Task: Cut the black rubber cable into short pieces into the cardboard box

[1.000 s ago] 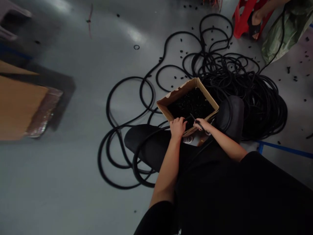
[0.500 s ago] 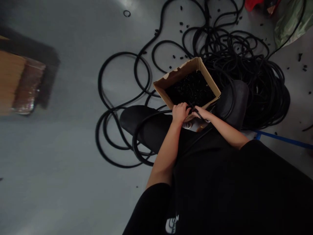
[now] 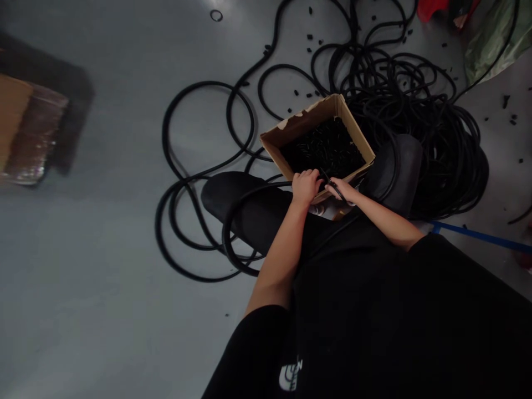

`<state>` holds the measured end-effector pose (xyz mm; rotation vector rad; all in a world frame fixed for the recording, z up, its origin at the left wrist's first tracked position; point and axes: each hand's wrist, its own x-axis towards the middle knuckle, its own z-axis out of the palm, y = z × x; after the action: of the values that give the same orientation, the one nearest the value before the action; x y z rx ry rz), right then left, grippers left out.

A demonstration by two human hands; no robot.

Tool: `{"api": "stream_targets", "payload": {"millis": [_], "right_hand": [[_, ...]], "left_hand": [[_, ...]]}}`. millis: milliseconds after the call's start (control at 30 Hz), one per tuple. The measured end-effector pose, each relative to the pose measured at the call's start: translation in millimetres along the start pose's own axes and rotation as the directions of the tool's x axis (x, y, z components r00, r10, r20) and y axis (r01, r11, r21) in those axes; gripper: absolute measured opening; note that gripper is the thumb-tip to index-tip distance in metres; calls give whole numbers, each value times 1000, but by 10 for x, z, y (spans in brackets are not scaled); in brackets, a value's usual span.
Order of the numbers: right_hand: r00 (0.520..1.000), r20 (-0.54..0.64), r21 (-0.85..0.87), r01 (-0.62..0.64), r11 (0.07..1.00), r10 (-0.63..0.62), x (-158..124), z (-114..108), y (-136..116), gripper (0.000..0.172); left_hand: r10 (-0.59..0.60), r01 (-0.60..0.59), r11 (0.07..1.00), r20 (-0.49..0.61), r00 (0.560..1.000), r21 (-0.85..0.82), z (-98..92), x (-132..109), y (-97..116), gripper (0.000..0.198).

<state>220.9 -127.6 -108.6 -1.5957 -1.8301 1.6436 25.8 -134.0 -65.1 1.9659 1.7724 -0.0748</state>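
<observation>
As we look down past our black shirt [image 3: 374, 316], an open cardboard box [image 3: 311, 115] sits between our knees [image 3: 401, 166], holding many small black pieces [image 3: 322, 145]. Our left hand [image 3: 306, 187] is wrapped round a black tube [image 3: 270, 185] at the box's near edge; the tube runs left across our thigh and curves into wide loops on the grey floor [image 3: 103, 249]. Our right hand [image 3: 343, 190], just beside it, grasps a dark scissor-like tool [image 3: 337, 191], its tip pointing over the box; we cannot tell whether the blades touch the tube. Right of the box lies a large tangled heap of black tubing [image 3: 453, 160]. Blue tape [image 3: 482, 237] crosses the floor at right, a green sack [image 3: 490, 44] shows at upper right, and a brown carton [image 3: 12, 111] at far left.
</observation>
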Motion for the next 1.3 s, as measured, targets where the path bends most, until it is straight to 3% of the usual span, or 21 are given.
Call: {"api": "stream_targets", "payload": {"millis": [167,300,467,600,833,967,1133,1300], "right_hand": [[998,20,-76,-58,995,60,12,-4,30,24],[993,49,-54,-102,993,105,36,-19,22,15],[998,46,-43,-29,999,31,97,-73,-20,25],[1000,-11,-33,13,999,-13,80,-114,-68,24],[999,3,-16,-34,999,34,24,-135,-68,27],[999,6,11,-42,999,42,29,-125,-13,27],[987,-18,96,-157,983,160,85,-94,66,17],[997,73,20,-12,1000,11,69,-67,71,18]], "left_hand": [[-28,29,1000,29,999,-12,-2,25,-21,24],[46,-45,998,36,998,-33,17,41,-52,23],[117,-110,991,97,988,-70,43,38,-59,26],[59,-54,995,62,996,-82,39,30,-48,34],[-102,107,992,66,993,-74,4,14,-25,40],[-70,72,989,21,997,-126,66,40,-83,34],[-38,31,984,-35,999,-177,115,53,-144,36],[-143,141,975,1,990,-169,39,17,-91,35]]}}
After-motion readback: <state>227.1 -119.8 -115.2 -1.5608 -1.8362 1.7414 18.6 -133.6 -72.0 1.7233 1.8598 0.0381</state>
